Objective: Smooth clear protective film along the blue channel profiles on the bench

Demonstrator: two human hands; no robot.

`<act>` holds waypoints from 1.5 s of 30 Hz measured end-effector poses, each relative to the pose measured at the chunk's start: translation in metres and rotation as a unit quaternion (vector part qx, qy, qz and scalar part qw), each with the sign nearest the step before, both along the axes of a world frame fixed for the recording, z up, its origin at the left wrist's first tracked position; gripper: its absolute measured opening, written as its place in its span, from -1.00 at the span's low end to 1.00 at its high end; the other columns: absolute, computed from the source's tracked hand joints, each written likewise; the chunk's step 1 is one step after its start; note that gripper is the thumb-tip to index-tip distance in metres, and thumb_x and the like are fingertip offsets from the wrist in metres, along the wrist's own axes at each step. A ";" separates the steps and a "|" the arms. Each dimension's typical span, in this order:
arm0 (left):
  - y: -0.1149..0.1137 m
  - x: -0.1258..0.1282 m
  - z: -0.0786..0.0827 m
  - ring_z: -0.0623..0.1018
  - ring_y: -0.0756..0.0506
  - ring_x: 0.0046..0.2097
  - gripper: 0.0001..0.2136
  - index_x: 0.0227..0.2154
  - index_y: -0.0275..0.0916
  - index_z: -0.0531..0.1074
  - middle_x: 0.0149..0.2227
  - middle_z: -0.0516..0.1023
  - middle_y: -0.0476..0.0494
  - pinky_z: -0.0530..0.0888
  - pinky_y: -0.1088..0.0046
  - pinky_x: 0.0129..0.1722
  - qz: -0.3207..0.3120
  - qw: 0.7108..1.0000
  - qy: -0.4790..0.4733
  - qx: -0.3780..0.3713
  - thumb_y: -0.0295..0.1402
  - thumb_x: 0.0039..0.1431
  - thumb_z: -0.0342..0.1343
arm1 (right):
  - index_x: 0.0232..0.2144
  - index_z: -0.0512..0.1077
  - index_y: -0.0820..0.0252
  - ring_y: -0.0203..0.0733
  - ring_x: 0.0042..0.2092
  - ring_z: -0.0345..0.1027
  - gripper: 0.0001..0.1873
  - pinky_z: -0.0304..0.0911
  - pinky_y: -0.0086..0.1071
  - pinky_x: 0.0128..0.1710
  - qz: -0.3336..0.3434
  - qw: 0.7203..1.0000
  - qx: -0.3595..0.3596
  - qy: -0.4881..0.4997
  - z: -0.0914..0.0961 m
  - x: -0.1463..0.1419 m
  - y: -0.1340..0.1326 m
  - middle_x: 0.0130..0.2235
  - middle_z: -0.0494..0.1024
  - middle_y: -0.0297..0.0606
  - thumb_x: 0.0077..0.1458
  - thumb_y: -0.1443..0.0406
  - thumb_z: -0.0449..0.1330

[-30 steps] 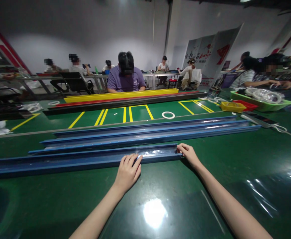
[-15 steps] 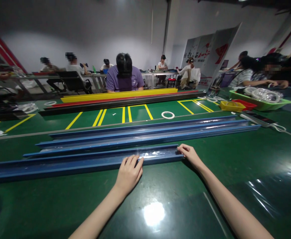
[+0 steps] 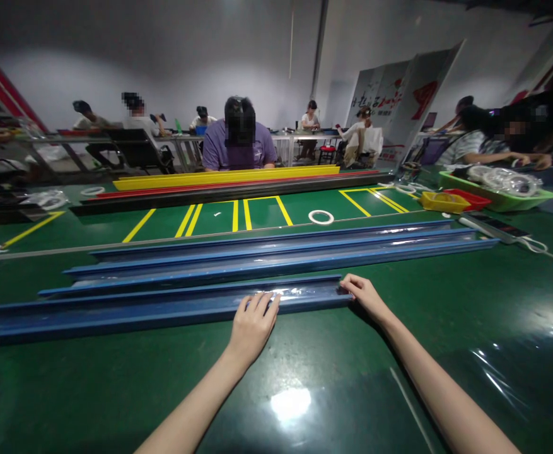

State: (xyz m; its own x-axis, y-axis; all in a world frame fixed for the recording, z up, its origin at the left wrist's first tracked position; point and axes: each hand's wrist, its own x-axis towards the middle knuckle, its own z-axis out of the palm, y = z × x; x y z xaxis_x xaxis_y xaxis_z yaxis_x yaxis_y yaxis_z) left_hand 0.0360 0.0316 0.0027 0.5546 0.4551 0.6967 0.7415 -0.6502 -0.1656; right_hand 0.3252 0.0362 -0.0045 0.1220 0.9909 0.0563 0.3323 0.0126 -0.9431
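Observation:
A long blue U-shaped channel strip (image 3: 129,311) lies across the table in front of me, running off the left edge of the view. Its inside has a shiny, film-like surface. My left hand (image 3: 256,318) rests over the strip's near edge, fingers stretched out into the trough and not wrapped round it. At the strip's right end, my right hand (image 3: 360,291) has thumb and forefinger pinched together. Whatever is between those fingertips is too small to make out. Just behind lie several more blue channel strips (image 3: 276,260), side by side.
Beyond a grey seam are yellow tape lines, a white ring (image 3: 320,217), and yellow, red and black strips (image 3: 229,180). On the right stand a green tray (image 3: 522,200) with bagged rings, small yellow and red bins, and a phone (image 3: 494,226). A co-worker (image 3: 239,142) sits opposite.
My left hand has slid slightly to the right along the strip's near edge. My right hand stays pinched at the strip's end. The view has shifted a little.

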 end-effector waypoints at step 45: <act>-0.001 -0.002 0.006 0.43 -0.07 -0.34 -0.84 -0.32 -0.29 0.41 -0.36 0.50 -0.15 0.28 0.38 -0.32 0.049 0.999 0.022 0.005 -0.35 0.15 -0.03 | -0.55 0.30 0.19 -0.41 -0.58 0.09 -0.72 -0.04 -0.50 -0.64 -0.019 0.999 -0.035 -0.003 0.000 0.001 0.000 -0.55 0.37 -0.39 -0.18 0.08 0.15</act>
State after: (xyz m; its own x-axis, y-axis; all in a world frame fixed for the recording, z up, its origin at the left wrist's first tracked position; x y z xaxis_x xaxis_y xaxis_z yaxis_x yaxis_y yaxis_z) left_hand 0.0336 0.0306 0.0091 0.5376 0.5021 0.6774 0.7932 -0.5737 -0.2043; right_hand 0.3259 0.0365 -0.0045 0.1598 0.9871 -0.0121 0.3368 -0.0660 -0.9392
